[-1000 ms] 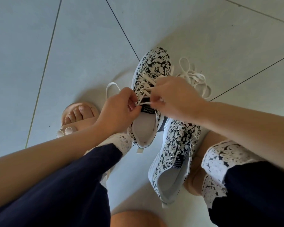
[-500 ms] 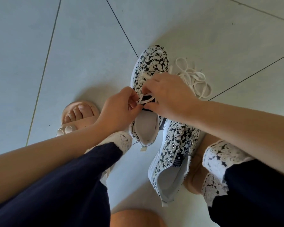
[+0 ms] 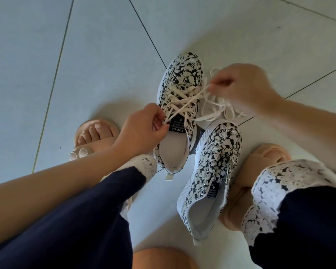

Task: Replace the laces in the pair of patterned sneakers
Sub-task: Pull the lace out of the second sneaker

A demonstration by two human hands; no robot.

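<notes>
On the floor (image 3: pixel 95 55), the left hand (image 3: pixel 142 129) and right hand (image 3: pixel 242 86) hold a lace (image 3: pixel 184 105) taut over one sneaker (image 3: pixel 182 74).
Each hand pinches the lace with curled fingers: the left beside the tongue, the right raised past the sneaker's right side, above a loose lace heap (image 3: pixel 216 111). A second sneaker (image 3: pixel 217 158), unlaced, lies just beside the first, nearer the person.

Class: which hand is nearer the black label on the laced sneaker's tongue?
Left. The left hand pinches cream lace beside the black tongue label; the right hand holds lace farther off, past the floral sneaker's other side.
</notes>
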